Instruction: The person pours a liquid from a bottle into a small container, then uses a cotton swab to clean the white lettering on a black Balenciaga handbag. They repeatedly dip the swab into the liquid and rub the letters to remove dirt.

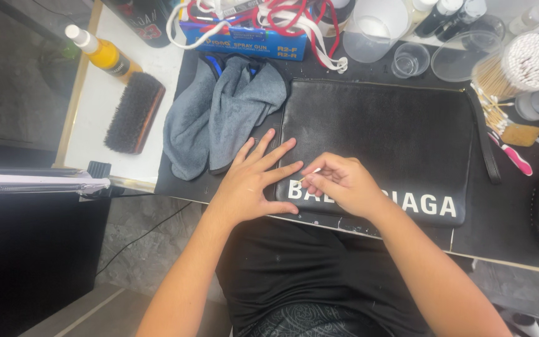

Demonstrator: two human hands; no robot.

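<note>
A flat black leather pouch [394, 131] with white lettering along its near edge lies on the dark table mat. My left hand [252, 181] rests flat, fingers spread, on the pouch's left end and the mat beside it. My right hand [343, 184] is pinched on a thin cotton swab [310, 173], whose white tip points toward the lettering, just right of my left fingertips.
A grey cloth [219, 112] lies bunched left of the pouch. A bristle brush [135, 112] and an orange spray bottle [104, 53] sit on the white surface at far left. A jar of cotton swabs [525, 65], clear cups [375, 28] and a blue box [244, 40] crowd the back.
</note>
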